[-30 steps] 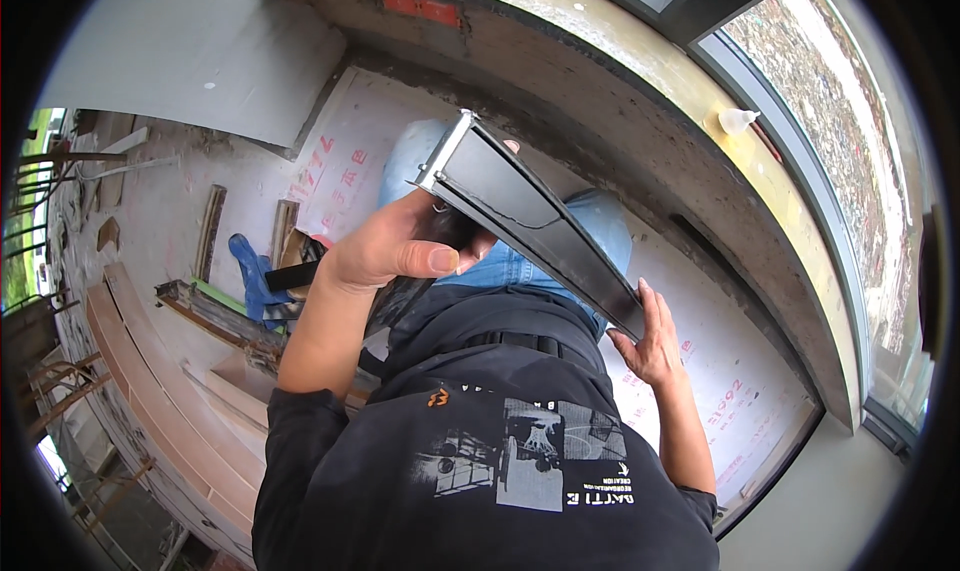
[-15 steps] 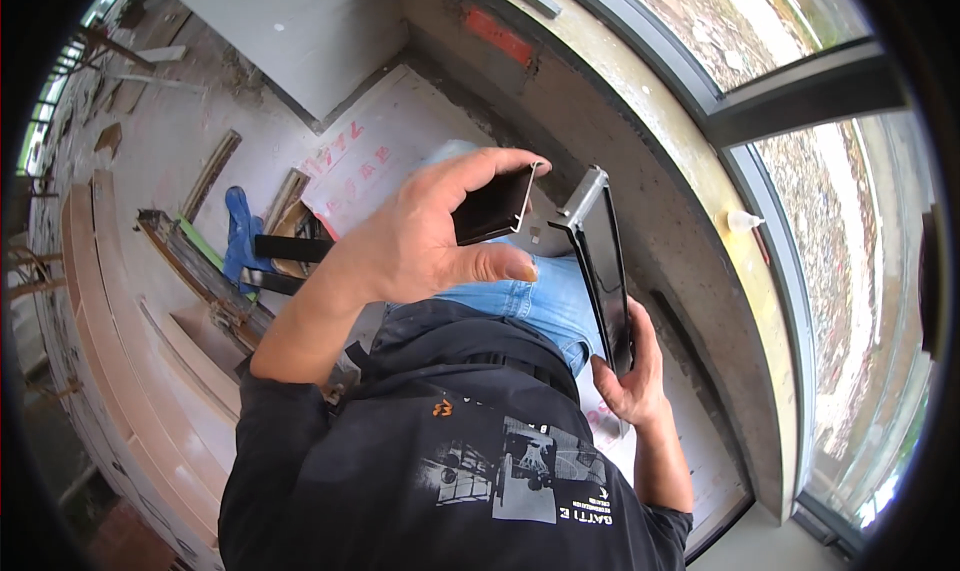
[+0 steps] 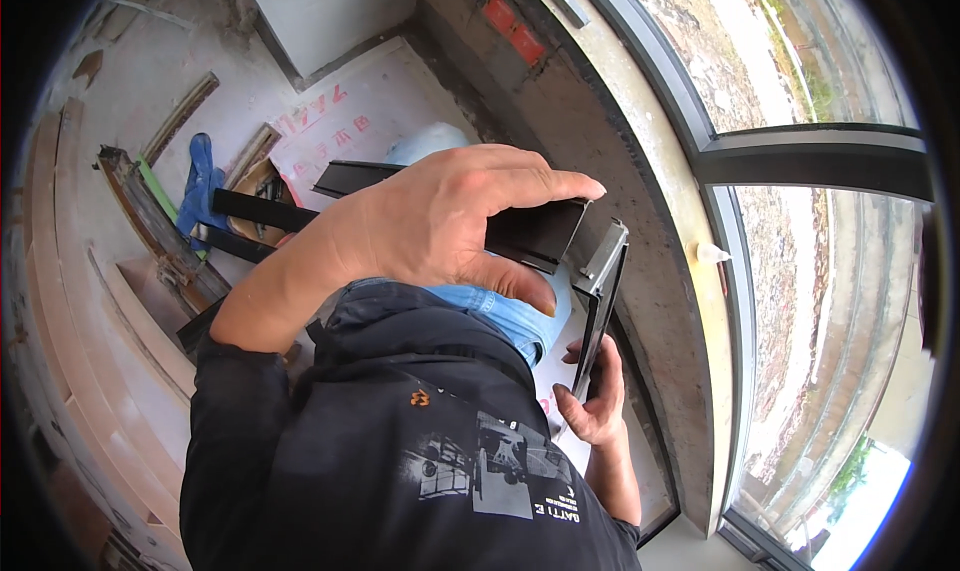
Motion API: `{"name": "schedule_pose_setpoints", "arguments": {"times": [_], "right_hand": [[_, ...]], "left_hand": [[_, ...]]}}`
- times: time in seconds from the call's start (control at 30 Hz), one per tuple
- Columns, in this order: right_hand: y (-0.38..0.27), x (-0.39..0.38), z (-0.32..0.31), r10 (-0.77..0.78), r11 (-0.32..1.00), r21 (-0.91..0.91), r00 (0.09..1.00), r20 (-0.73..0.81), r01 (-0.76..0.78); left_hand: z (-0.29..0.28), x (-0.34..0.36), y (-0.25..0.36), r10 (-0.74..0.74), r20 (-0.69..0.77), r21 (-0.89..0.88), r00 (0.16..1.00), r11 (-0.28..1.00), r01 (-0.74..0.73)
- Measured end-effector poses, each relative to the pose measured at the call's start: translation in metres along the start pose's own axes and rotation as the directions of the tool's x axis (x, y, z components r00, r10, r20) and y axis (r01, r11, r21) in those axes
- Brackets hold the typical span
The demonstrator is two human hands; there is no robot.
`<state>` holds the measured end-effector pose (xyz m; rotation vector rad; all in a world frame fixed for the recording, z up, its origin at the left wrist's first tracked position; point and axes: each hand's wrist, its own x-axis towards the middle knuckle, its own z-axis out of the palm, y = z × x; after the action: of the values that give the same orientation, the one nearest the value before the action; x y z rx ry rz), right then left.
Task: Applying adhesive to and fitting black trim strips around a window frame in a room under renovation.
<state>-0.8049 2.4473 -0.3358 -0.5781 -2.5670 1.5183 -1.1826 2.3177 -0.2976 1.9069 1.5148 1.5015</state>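
My left hand (image 3: 440, 211) grips a dark channel-shaped metal profile (image 3: 537, 233), fingers over its top and thumb along its lower edge. The profile's cut end points right; behind the hand its other part is hidden. Lower right, my right hand (image 3: 600, 401) holds a second, slim black metal profile (image 3: 590, 336), its fingers partly behind it. That one stands tilted, with a silvery corner piece (image 3: 606, 255) at its upper end. The two ends are close together, with a small gap seeming to lie between them.
Black bars (image 3: 262, 211) and a blue object (image 3: 202, 183) lie to the left, near worn wooden strips (image 3: 180, 119). Long pale boards (image 3: 50, 261) run along the far left. A window frame (image 3: 705, 156) and a sill with a small white bottle (image 3: 712, 254) bound the right side.
The view has shifted. My left hand with its profile has moved right and down, closer to the corner piece. The right-hand profile sits lower, and both hands keep their hold.
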Motion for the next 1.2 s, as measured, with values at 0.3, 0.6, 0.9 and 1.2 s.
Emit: {"name": "schedule_pose_setpoints", "arguments": {"times": [0.3, 0.6, 0.9, 1.2], "right_hand": [[-0.003, -0.003, 0.008, 0.056, 0.996, 0.066, 0.997, -0.050, -0.053], [-0.006, 0.000, 0.009, 0.038, 0.999, 0.035, 0.997, -0.060, -0.036], [-0.005, 0.003, 0.008, -0.110, 0.992, -0.071, 0.992, -0.062, 0.105], [-0.014, 0.001, 0.009, -0.018, 0.999, -0.034, 0.999, -0.043, 0.016]], "left_hand": [[-0.001, 0.007, -0.003, 0.045, 0.047, -0.044, 0.998, 0.998, -0.043], [-0.007, 0.011, 0.002, 0.039, 0.124, -0.073, 0.992, 0.997, -0.030], [-0.015, 0.014, 0.006, 0.028, 0.187, -0.063, 0.982, 0.998, -0.016], [-0.021, 0.015, 0.008, 0.052, 0.245, -0.052, 0.968, 0.998, -0.040]]}}
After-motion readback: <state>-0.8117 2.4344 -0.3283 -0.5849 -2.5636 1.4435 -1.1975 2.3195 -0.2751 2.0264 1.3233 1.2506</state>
